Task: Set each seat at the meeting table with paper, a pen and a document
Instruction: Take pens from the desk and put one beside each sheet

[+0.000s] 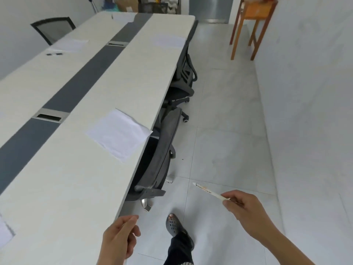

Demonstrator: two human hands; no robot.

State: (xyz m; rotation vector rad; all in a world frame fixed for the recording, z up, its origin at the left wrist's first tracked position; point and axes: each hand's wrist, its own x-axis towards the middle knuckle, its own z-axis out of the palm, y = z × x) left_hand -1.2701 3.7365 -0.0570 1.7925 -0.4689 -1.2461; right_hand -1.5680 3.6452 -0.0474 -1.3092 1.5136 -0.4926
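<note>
Left hand (pixel 118 236): nearest the lens, over the near right edge of the desk (pixel 76 188). The fingers are loosely curled with the thumb close to the fingertips, and nothing shows in them.
Corner sheet (pixel 4 234): on the desk's near-left part, mostly cut off by the frame.
Dark pens (pixel 54 54): on the desk's far-left half, just beside a far sheet (pixel 68 44). That seat looks at least partly set.
Paper stack (pixel 118 134): on the desk's right half, about midway along, with one corner reaching the right edge. No pen shows beside it, so I judge this to be the seat in hand.
Near chair (pixel 160 155): tucked under the desk's right edge, just beside the paper stack.
Distant sheet (pixel 170 41): further along the desk's right edge, by a second chair (pixel 183 77). No pen can be made out there.
Pen (pixel 210 193): pale with a printed barrel, in the air off the desk's right edge above the floor. Its free end points back toward the desk.
Right hand (pixel 246 209): well off the desk's right edge, with thumb and fingers pinching the pen at its rear end.
Wooden stand (pixel 248 25): far beyond the desk's right side, against the wall.
Handling: the pen is probably light and stiff, with a smooth round barrel. The end pinch gives little command of the free end, so a hold nearer mid-barrel should steady it. It may roll, so it is better laid flat near the paper stack than dropped. The sheets look thin and floppy and would slide easily, and the corner at the desk's edge could be brushed off.
</note>
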